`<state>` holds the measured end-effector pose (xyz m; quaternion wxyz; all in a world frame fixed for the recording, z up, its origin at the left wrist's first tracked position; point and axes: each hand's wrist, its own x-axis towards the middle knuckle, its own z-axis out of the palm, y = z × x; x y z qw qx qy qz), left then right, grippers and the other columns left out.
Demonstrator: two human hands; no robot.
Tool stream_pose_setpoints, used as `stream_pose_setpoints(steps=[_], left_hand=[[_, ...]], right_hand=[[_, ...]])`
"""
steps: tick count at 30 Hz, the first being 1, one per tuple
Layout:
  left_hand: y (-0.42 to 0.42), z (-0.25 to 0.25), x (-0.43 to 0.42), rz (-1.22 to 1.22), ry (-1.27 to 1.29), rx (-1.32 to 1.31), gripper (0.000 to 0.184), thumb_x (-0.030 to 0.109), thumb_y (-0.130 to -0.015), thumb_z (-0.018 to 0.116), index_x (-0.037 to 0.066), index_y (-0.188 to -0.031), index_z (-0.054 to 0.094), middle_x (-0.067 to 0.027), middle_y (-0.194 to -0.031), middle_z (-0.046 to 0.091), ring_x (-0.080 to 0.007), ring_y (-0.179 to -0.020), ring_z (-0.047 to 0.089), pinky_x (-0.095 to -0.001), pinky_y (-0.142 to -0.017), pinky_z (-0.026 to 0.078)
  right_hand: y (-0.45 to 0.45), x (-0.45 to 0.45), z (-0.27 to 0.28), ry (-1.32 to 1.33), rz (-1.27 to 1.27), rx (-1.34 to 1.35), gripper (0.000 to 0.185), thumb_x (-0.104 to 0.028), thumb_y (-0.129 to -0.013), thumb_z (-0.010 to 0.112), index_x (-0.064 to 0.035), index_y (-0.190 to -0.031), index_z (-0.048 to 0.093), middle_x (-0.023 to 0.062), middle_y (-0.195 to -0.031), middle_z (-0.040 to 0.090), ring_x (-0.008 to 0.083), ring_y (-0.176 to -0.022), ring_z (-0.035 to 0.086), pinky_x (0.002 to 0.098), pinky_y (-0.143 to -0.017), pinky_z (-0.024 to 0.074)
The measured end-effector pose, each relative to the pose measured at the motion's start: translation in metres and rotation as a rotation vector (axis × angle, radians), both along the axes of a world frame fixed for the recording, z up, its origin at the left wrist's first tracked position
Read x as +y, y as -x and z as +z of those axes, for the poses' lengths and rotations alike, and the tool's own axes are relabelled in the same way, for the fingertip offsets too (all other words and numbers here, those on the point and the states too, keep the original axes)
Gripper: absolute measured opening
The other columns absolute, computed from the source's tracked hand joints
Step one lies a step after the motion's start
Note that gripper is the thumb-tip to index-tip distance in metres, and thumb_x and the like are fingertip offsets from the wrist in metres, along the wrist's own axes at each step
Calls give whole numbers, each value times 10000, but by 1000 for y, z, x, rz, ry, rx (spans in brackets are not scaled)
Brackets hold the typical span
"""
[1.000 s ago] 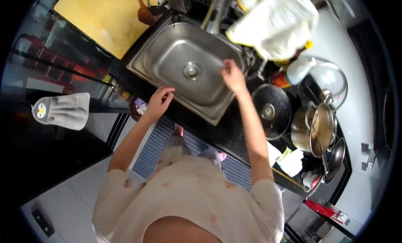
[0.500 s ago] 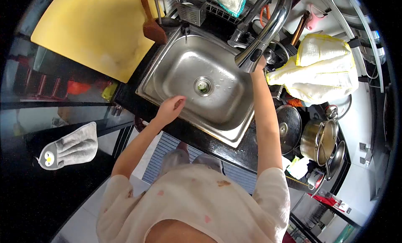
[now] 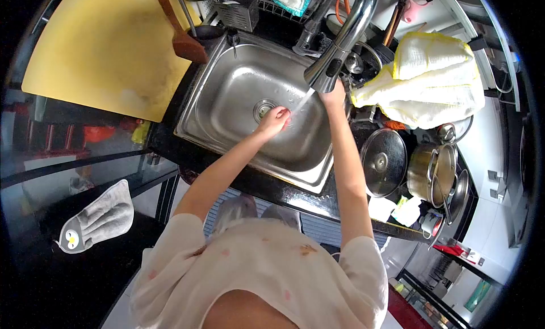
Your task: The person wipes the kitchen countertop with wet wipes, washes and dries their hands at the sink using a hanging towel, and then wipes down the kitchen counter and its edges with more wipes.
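My left hand (image 3: 275, 122) is over the steel sink (image 3: 238, 122), beside the drain (image 3: 263, 110). Its fingers are curled in, and anything inside them is hidden. A thin stream of water (image 3: 302, 102) falls from the chrome faucet (image 3: 329, 68) and reaches the fingertips. My right hand (image 3: 334, 95) is up at the faucet's spray head, on its right side. The head covers its fingers, so I cannot tell whether they grip it. Green scraps show in the drain.
A yellow cutting board (image 3: 108, 51) and a wooden spatula (image 3: 187, 45) flank the sink's left. On the right are a yellow-edged cloth (image 3: 431, 91), a pot lid (image 3: 385, 161) and a steel pot (image 3: 420, 170). A grey penguin towel (image 3: 102, 218) hangs at left.
Water now runs from the faucet. My left hand has moved from the sink's near left rim across to the stream near the drain. The right hand stays by the spray head.
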<state>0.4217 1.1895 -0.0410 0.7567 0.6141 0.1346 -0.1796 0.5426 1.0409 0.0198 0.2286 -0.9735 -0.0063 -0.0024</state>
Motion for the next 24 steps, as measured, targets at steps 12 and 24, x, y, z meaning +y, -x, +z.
stream_pose_setpoints(steps=[12,24], left_hand=[[-37,-29,-34,-51,-720,-255,346,355,-787,453,49,-749,611,-206,-725,575,-368,-735,567,-413,-653,435],[-30,-30,-26,-293,-776,-183,385,367,-781,431,38,-715,620,-181,-717,598,-323,-746,586,-403,-695,451]], right_hand=[[156,-40,-29,-833,-271,280,217,-114,-792,489,1,-974,512,64,-739,561,129,-625,540,233,-577,441],[168,-43,-36,-904,-215,325,183,-126,-834,481,-14,-975,512,39,-754,562,95,-653,516,211,-583,423]])
